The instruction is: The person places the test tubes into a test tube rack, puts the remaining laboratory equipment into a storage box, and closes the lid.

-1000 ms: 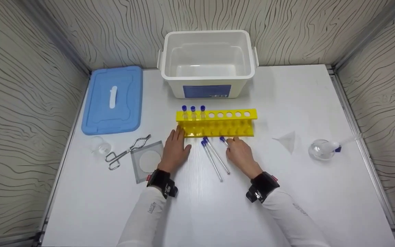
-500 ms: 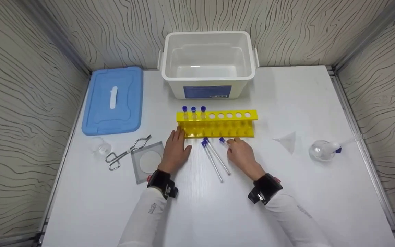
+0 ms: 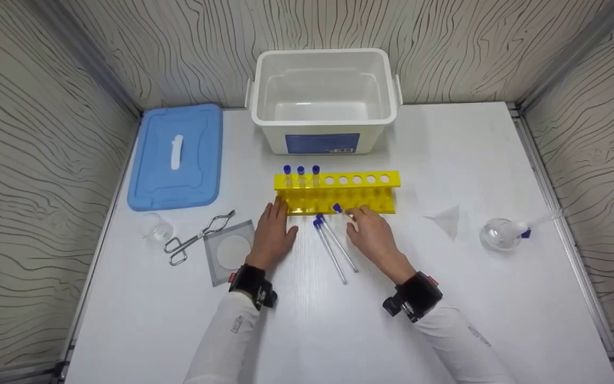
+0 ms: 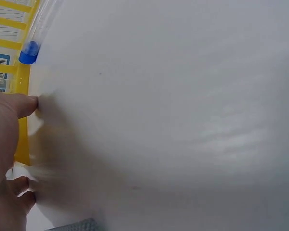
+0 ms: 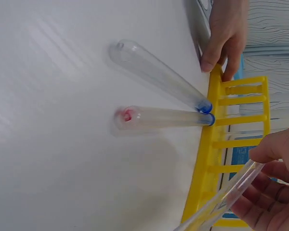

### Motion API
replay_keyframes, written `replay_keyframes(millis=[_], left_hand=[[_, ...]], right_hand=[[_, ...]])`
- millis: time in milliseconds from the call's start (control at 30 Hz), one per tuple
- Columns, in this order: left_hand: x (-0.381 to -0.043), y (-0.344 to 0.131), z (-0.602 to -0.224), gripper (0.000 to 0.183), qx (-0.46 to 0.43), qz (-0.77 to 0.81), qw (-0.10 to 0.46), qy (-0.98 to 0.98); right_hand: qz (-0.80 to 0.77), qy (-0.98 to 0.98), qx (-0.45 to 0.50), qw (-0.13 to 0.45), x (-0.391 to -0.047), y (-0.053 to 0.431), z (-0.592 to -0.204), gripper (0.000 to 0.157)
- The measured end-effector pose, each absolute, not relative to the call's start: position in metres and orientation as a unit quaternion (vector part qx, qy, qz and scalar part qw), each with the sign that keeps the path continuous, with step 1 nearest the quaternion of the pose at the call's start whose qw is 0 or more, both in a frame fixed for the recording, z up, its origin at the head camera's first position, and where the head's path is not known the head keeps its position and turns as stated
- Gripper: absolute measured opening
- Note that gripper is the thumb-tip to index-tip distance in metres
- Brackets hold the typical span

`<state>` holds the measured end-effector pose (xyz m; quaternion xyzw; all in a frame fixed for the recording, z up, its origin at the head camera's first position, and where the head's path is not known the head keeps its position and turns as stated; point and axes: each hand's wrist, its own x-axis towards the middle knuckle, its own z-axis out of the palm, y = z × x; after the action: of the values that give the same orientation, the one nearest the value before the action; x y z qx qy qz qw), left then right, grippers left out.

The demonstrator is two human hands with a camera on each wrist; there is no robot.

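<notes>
A yellow test tube rack (image 3: 339,200) stands in the middle of the table with three blue-capped test tubes (image 3: 301,177) upright in its left holes. At the rack's left end my left hand (image 3: 271,237) rests with fingers extended, touching it. My right hand (image 3: 373,232) pinches another test tube (image 5: 236,190) between thumb and fingers. Its blue cap (image 3: 337,207) sits just in front of the rack's lower edge, and the tube runs slantwise past the hand in the right wrist view. Two more capped test tubes (image 3: 333,245) lie on the table between my hands.
Behind the rack stands a white bin (image 3: 323,140), with its blue lid (image 3: 152,160) at the left. Tongs (image 3: 199,237), a packet with a white disc (image 3: 232,252) and a small clear vessel (image 3: 156,228) lie left. On the right are a funnel (image 3: 447,221) and a clear round wash bottle (image 3: 500,234).
My right hand has lifted the test tube a little, bringing its cap left and up toward the rack. The left hand has stayed put at the rack's end.
</notes>
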<state>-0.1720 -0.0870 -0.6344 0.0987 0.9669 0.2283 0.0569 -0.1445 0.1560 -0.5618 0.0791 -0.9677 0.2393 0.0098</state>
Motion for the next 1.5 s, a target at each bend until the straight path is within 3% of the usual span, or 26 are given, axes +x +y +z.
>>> replay_keyframes(millis=[433, 1000, 1200, 1500], left_hand=[[-0.170, -0.087, -0.634, 0.067, 0.114, 0.223, 0.022, 0.968], [-0.171, -0.087, -0.634, 0.070, 0.098, 0.227, 0.045, 0.968], [-0.171, -0.088, -0.635, 0.069, 0.100, 0.225, 0.044, 0.968], [-0.171, -0.087, -0.633, 0.068, 0.105, 0.223, 0.035, 0.968]], right_hand=[[0.361, -0.923, 0.065, 0.115, -0.152, 0.155, -0.517, 0.028], [0.483, -0.846, 0.096, 0.206, -0.172, 0.157, -0.481, 0.028], [0.546, -0.809, 0.096, 0.198, -0.183, 0.154, -0.481, 0.026], [0.638, -0.759, 0.032, 0.125, -0.199, 0.153, -0.492, 0.032]])
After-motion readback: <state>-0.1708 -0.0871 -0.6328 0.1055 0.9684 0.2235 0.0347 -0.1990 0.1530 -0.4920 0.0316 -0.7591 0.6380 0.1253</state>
